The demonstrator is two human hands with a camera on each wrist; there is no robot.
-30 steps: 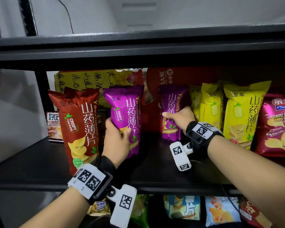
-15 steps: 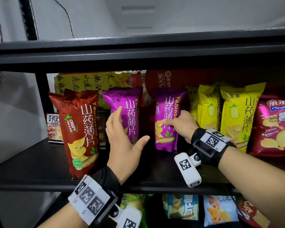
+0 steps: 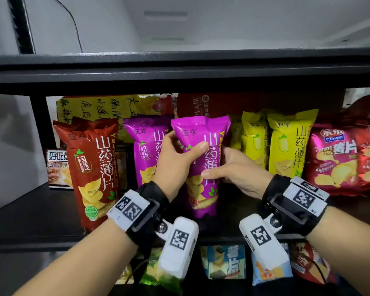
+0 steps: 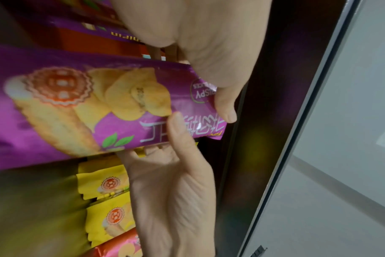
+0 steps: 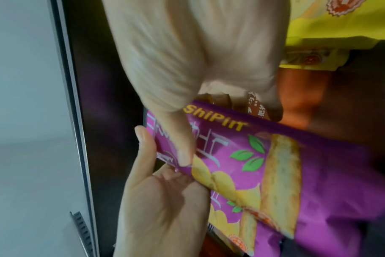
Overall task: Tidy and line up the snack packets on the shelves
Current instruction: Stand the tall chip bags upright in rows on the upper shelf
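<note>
A black metal shelf frame point(image 3: 179, 67) stands against a pale wall point(image 3: 6, 135). Above its top board, a thin dark cable point(image 3: 73, 22) runs down the wall, beside a black perforated upright point(image 3: 23, 24).

I've got the glossy purple yam-crisp packet point(image 3: 203, 165) upright between my left hand point(image 3: 175, 165) and right hand point(image 3: 237, 169), before a second purple packet point(image 3: 146, 146); tall brown-red packet point(image 3: 92, 167) left, yellow packets point(image 3: 286, 144) right, all on the black metal shelf point(image 3: 41, 212).
</note>
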